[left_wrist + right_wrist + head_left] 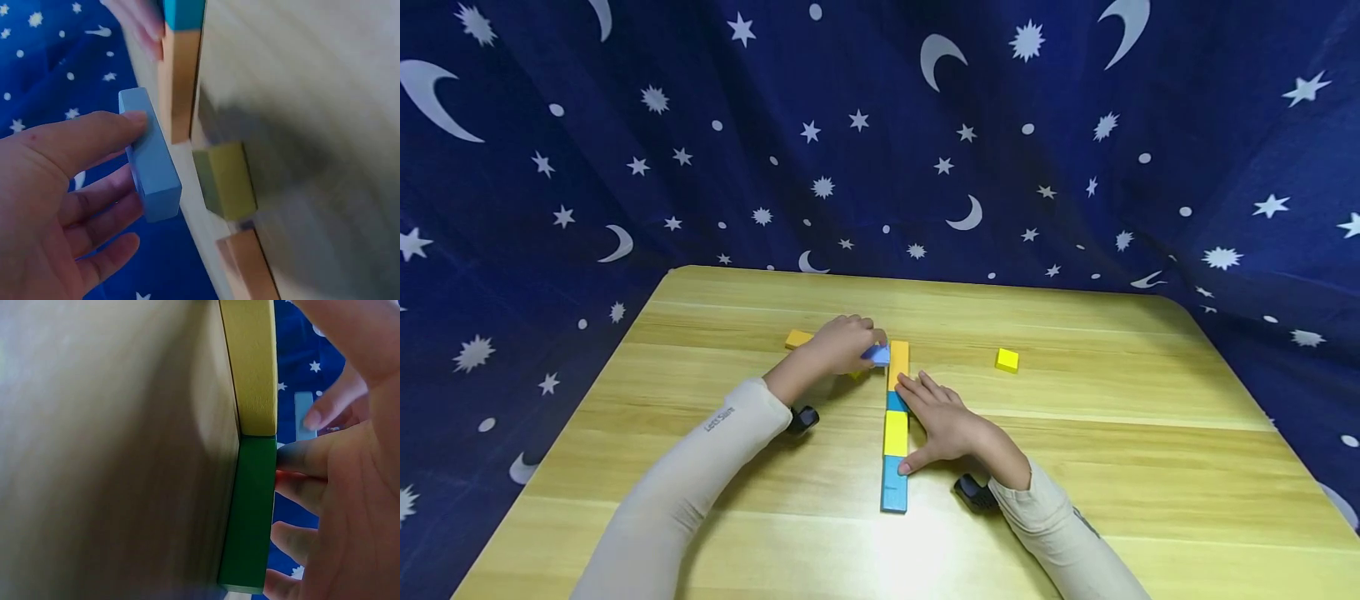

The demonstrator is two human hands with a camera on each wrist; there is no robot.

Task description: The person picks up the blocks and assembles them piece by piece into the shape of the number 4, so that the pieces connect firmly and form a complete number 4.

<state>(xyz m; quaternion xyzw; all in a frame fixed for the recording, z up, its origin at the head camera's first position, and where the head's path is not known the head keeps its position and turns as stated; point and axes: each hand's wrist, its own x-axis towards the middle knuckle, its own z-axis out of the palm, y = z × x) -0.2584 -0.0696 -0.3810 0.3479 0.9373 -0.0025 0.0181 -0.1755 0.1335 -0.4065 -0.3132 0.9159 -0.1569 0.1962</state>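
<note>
My left hand (846,343) pinches a light blue block (150,156) between thumb and fingers, near the far end of a row of blocks. The row runs away from me: a blue block (893,485) nearest, then a yellow block (896,433), a partly covered teal block (897,402) and an orange block (898,362). My right hand (943,423) spreads over the row's right side, fingertips by the orange and teal blocks, thumb on the nearest blue one. In the right wrist view, fingertips of that hand touch or nearly touch a green-looking block (250,512) beside the yellow one.
A loose yellow block (228,181) lies below the left hand, with another orange block (797,338) beyond it. To the right sits a separate yellow block (1007,360). The wooden table (1075,533) ends at a dark blue curtain (880,150) with stars and moons.
</note>
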